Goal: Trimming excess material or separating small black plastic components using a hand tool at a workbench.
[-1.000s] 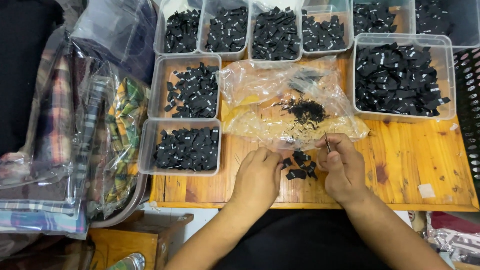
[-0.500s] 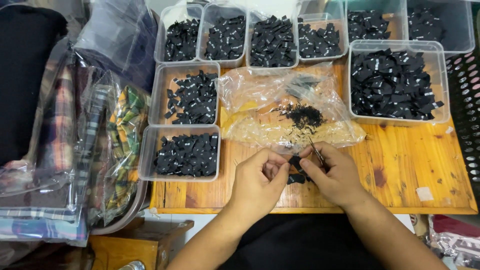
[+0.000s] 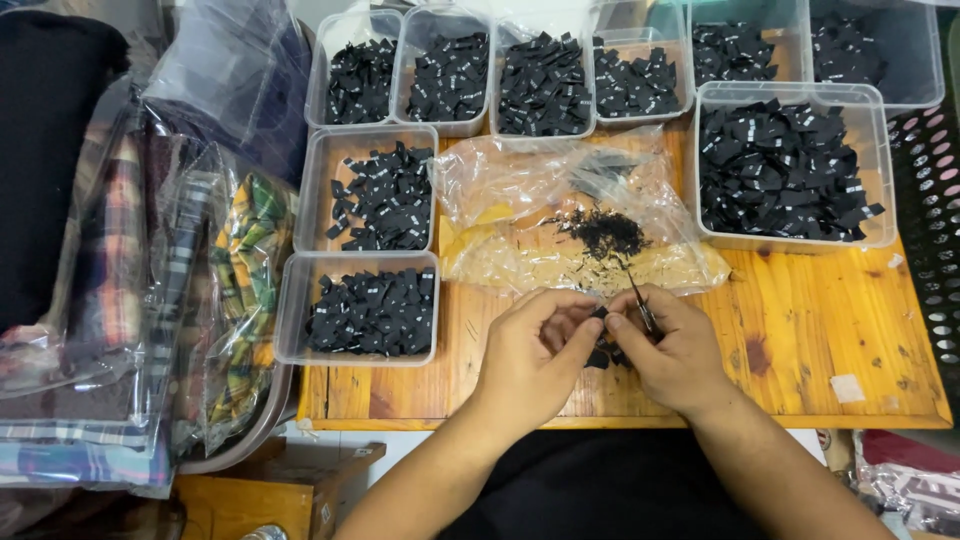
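Note:
My left hand (image 3: 535, 350) and my right hand (image 3: 675, 350) meet over the wooden table (image 3: 800, 330), fingertips pinching a small black fabric label (image 3: 598, 314) between them. My right hand also holds thin metal tweezers (image 3: 638, 296), tip pointing away from me. A few more black labels (image 3: 603, 353) lie on the table under my hands. Just beyond my hands lies a crumpled clear plastic bag (image 3: 560, 225) with a pile of black thread scraps (image 3: 605, 232) on it.
Several clear plastic tubs of black labels ring the work spot: one at the near left (image 3: 290, 330), one above it (image 3: 315, 190), a large one at the right (image 3: 880, 170), a row along the back (image 3: 480, 125). Bagged plaid fabrics (image 3: 170, 300) lie left; a black perforated basket (image 3: 930, 230) stands right.
My hands have come together from apart and lifted a label off the small pile. The tweezers now point up beside the label.

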